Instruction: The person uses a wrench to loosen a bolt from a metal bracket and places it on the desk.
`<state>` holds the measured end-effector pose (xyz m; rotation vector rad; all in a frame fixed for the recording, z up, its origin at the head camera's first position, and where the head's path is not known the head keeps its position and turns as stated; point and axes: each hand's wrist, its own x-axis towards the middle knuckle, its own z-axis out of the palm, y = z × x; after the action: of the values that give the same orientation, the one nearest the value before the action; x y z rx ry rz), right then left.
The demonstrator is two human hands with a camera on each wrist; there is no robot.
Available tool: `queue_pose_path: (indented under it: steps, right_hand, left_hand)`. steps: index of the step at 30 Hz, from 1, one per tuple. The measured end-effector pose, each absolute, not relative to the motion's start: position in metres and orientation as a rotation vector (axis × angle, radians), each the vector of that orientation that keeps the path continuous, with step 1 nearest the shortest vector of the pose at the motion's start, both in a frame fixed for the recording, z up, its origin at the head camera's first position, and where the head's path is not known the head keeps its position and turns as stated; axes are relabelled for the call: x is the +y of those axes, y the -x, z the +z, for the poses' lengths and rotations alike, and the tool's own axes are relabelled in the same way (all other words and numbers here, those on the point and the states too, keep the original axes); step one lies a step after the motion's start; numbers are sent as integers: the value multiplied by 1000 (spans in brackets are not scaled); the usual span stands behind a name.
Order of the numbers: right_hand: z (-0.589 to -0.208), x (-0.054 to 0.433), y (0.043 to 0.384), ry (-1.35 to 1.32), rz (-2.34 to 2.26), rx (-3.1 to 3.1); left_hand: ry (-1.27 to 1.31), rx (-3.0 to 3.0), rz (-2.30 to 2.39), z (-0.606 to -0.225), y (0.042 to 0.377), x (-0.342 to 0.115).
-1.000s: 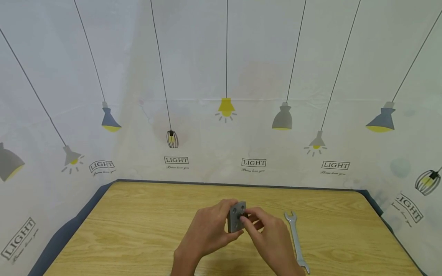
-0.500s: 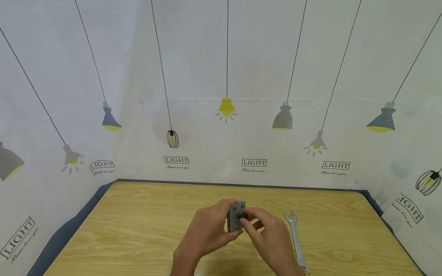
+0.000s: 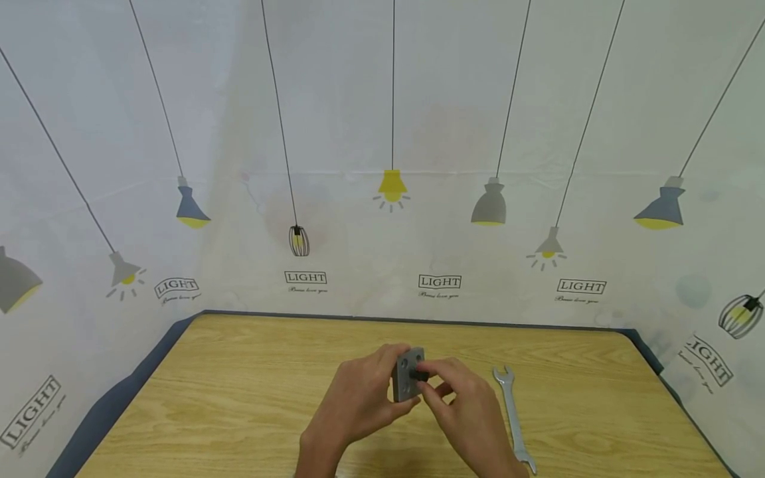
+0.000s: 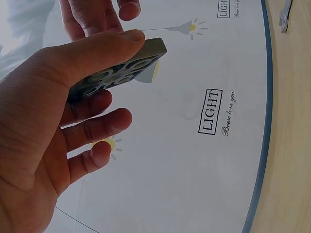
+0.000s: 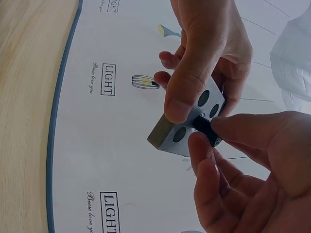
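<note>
Gray metal block (image 5: pixel 188 125) is held up above the wooden table (image 3: pixel 239 378), between the person's two hands, tilted with its broad, holed face toward the right side. The left hand (image 3: pixel 361 392) grips it by the edges, thumb on one side and fingers on the other; the remaining fingers curl loosely away from it. That hold likely serves to brace the block while leaving the middle of the face within reach. The right hand (image 3: pixel 469 398) pinches a black threaded bolt (image 5: pixel 206 129) between thumb and forefinger, its other fingers bent beneath. The bolt points roughly square to the face, presumably so that its thread lines up with the hole there.

As for what holds what, the block is the only receiver in sight: the bolt meets it near the center, though how deep the thread sits cannot be told. Three other dark round holes show around it, and their insides are too dim to read.

A double-ended wrench (image 3: pixel 513 418) lies on the table just beside the right hand, touched by neither hand, probably set there for easy reach. Behind hangs a pale sheet (image 3: pixel 346 119) printed with lamps.
</note>
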<state>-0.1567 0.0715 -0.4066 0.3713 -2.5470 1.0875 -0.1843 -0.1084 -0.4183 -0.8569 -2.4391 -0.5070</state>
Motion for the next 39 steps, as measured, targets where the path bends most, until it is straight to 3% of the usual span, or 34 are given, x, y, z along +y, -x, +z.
queue_pose_path:
  steps: [23, 39]
  right_hand:
    - [-406, 72, 156, -396, 1094, -2569]
    - [-403, 73, 158, -185, 1183, -2649]
  left_hand:
    - [852, -2440, -511, -419, 185, -109]
    - [848, -2454, -497, -418, 185, -109]
